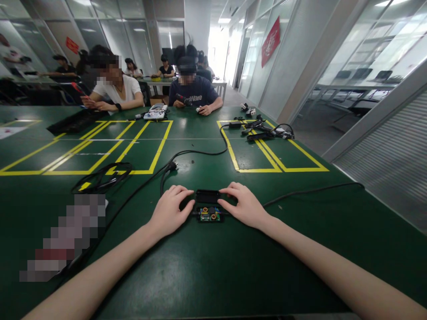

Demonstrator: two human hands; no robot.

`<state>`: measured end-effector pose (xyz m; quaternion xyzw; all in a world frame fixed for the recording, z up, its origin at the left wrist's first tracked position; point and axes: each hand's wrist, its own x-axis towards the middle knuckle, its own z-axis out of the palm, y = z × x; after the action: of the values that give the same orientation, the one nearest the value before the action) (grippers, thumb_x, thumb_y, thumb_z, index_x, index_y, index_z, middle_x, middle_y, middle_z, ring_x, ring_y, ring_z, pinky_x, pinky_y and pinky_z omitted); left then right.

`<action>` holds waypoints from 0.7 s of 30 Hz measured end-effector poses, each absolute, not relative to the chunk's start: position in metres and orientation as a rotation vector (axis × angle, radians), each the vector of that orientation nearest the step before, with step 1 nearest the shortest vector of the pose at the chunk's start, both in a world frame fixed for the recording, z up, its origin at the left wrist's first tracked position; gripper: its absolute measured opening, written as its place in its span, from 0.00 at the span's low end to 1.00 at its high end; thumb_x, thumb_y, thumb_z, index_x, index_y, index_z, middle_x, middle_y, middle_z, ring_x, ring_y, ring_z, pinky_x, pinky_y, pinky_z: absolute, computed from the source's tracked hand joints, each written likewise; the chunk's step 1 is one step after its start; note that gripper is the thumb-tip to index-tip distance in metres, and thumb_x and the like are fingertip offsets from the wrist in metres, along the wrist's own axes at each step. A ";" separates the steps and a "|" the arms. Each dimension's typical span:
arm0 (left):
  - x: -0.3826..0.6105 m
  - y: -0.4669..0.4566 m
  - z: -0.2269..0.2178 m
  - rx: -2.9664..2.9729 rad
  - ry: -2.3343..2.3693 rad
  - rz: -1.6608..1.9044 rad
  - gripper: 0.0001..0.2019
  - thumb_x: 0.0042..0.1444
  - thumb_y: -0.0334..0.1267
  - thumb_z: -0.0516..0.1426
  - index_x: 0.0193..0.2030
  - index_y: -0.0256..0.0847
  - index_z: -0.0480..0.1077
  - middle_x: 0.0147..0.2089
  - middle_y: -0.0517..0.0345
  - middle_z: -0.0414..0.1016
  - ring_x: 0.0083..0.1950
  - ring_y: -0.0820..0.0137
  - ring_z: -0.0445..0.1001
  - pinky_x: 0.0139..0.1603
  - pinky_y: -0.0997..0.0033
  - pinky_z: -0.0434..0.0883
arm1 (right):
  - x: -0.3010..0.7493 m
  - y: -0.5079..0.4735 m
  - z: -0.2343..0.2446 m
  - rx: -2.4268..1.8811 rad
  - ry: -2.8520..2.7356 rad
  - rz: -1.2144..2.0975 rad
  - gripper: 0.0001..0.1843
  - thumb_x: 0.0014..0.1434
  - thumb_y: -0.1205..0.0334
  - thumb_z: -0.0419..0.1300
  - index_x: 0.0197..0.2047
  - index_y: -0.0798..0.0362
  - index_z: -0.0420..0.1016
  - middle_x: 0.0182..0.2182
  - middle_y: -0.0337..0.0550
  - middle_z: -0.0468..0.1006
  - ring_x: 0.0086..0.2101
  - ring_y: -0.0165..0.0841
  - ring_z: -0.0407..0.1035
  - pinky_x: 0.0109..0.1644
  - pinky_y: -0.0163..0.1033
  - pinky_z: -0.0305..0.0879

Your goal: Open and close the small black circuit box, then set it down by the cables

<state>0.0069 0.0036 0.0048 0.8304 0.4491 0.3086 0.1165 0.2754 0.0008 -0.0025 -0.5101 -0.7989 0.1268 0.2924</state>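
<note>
My left hand [172, 208] and my right hand [243, 205] face each other over the green table. Between their fingertips is a black plastic power adapter cover [207, 196], its hollow inside showing. Index fingers and thumbs meet its two short ends, so both hands hold it. Just below and nearer to me lies the adapter's other half with an exposed circuit board [210, 214]; copper coils and small parts show on it. Its cables run out on both sides, partly hidden behind my hands.
A black power cable [187, 152] with a plug [172, 166] crosses the table. At left lie a coiled cable [113, 175] and a blurred-out flat object [71, 235]. Adapters and cables [263, 129] pile up at far right. Two people sit opposite, near a black tray [76, 121].
</note>
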 end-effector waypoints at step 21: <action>0.013 0.000 0.012 1.874 1.136 0.892 0.07 0.57 0.39 0.62 0.35 0.40 0.80 0.31 0.58 0.85 0.32 0.67 0.81 0.35 0.71 0.75 | 0.270 -0.006 0.001 -1.157 -1.597 1.198 0.17 0.52 0.53 0.73 0.41 0.53 0.81 0.27 0.40 0.82 0.28 0.34 0.79 0.32 0.37 0.75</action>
<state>0.0134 -0.0004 0.0120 0.7332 0.4446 0.3491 0.3780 0.2703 -0.0060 0.0007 -0.4586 -0.6326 0.4748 0.4050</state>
